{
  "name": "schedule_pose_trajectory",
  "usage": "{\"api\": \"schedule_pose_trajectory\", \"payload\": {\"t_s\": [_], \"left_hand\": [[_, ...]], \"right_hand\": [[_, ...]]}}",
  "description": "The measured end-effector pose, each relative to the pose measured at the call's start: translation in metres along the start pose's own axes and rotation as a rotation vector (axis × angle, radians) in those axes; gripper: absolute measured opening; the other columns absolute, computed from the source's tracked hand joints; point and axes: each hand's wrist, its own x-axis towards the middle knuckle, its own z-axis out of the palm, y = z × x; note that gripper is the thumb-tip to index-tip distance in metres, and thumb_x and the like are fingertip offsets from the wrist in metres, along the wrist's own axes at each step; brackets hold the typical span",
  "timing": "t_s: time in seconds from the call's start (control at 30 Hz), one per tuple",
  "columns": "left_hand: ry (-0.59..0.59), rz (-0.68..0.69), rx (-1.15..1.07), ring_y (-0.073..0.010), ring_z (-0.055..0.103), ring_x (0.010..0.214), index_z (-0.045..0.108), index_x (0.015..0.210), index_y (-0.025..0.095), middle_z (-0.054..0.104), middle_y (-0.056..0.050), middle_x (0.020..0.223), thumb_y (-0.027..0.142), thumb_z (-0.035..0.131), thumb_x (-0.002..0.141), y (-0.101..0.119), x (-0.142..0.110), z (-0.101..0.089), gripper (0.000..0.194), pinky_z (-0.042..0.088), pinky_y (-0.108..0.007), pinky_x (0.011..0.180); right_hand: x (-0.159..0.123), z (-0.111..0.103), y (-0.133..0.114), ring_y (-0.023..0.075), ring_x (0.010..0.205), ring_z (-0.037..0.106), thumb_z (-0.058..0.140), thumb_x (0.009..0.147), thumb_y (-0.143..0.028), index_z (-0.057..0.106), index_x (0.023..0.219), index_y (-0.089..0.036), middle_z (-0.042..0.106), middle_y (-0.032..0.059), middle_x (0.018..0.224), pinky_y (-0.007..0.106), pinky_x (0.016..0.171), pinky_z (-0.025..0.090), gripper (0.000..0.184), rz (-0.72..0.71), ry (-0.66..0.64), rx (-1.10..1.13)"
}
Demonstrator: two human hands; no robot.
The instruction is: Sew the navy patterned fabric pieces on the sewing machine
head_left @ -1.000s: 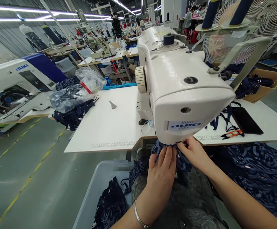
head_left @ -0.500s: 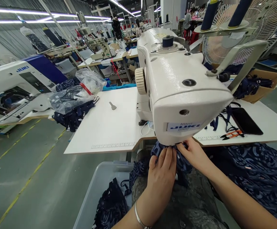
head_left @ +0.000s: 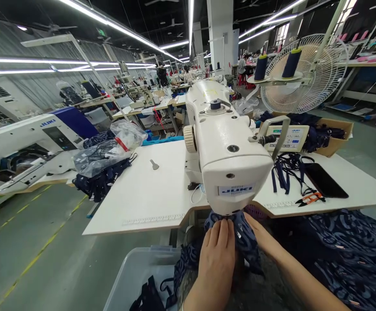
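Beneath the head of a white JUKI sewing machine (head_left: 231, 172) is a navy patterned garment (head_left: 248, 242), gathered at the needle area. My left hand (head_left: 218, 255) lies over the cloth, fingers together and pressing a fold close under the machine head. To the right, my right hand (head_left: 261, 235) reaches in against the same cloth; its fingers are hidden behind the fabric and machine. The needle and presser foot are out of sight. More of the cloth hangs down over my lap.
A clear plastic bin (head_left: 126, 276) with dark pieces stands below left. On the white table (head_left: 136, 194) lie a small metal plate (head_left: 154, 164), orange thread snips (head_left: 311, 198), a phone (head_left: 326, 179) and navy straps (head_left: 288, 170). Patterned garments (head_left: 353, 255) are heaped at right.
The view has tilted up and back. My left fingers have drawn closer together on the cloth. My right fingers, visible pinching at the fabric before, are now behind it, and more cloth shows between the hands.
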Motion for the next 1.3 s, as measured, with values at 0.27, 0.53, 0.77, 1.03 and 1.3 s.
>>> {"api": "schedule_pose_trajectory", "payload": {"t_s": [0.27,0.53,0.77,1.03,1.3], "left_hand": [[-0.017,0.033,0.051,-0.0208,0.06,0.107,0.058,0.126,0.01,0.064,-0.01,0.118,0.011,0.047,0.091,0.004,-0.002,0.002,0.037,0.054,-0.032,0.088],[0.013,0.038,-0.031,-0.0255,0.062,0.106,0.056,0.127,0.008,0.066,-0.013,0.116,0.051,0.061,0.088,0.002,-0.004,0.009,0.058,0.054,-0.036,0.087],[0.033,-0.12,-0.784,-0.0314,0.059,0.113,0.051,0.127,0.015,0.057,-0.019,0.125,0.081,0.039,0.079,0.007,-0.007,-0.015,0.083,0.051,-0.042,0.095],[-0.389,-0.424,-1.206,-0.0151,0.065,0.074,0.066,0.096,0.022,0.068,-0.001,0.081,0.043,0.049,0.096,-0.004,0.007,-0.025,0.027,0.05,-0.021,0.066],[-0.07,-0.142,-0.519,-0.0187,0.062,0.074,0.062,0.098,0.021,0.063,-0.005,0.087,0.031,0.038,0.1,-0.02,0.02,-0.002,0.026,0.049,-0.028,0.061]], "right_hand": [[-0.002,0.0,0.009,0.0273,0.077,0.061,0.061,0.078,-0.063,0.071,0.074,-0.017,0.069,0.0053,0.073,0.039,0.076,0.051,0.047,0.115,-0.271,-0.017],[-0.01,-0.027,0.006,0.0198,0.066,0.062,0.069,0.077,-0.062,0.071,0.083,-0.015,0.068,0.0046,0.07,0.032,0.072,0.049,0.047,0.345,-0.088,0.53],[-0.054,-0.062,-0.046,0.011,0.059,0.05,0.069,0.084,-0.047,0.066,0.08,-0.018,0.06,-0.0004,0.068,0.022,0.057,0.04,0.03,-0.136,0.005,0.271],[-0.042,-0.053,-0.079,0.0135,0.082,0.062,0.053,0.096,-0.032,0.069,0.096,-0.019,0.069,0.0026,0.087,0.022,0.076,0.046,0.021,-0.438,-0.312,-0.379],[0.073,-0.149,-0.027,0.0239,0.098,0.061,0.04,0.102,-0.027,0.061,0.107,-0.011,0.064,0.0136,0.106,0.039,0.086,0.048,0.027,0.208,0.461,-0.897]]}}
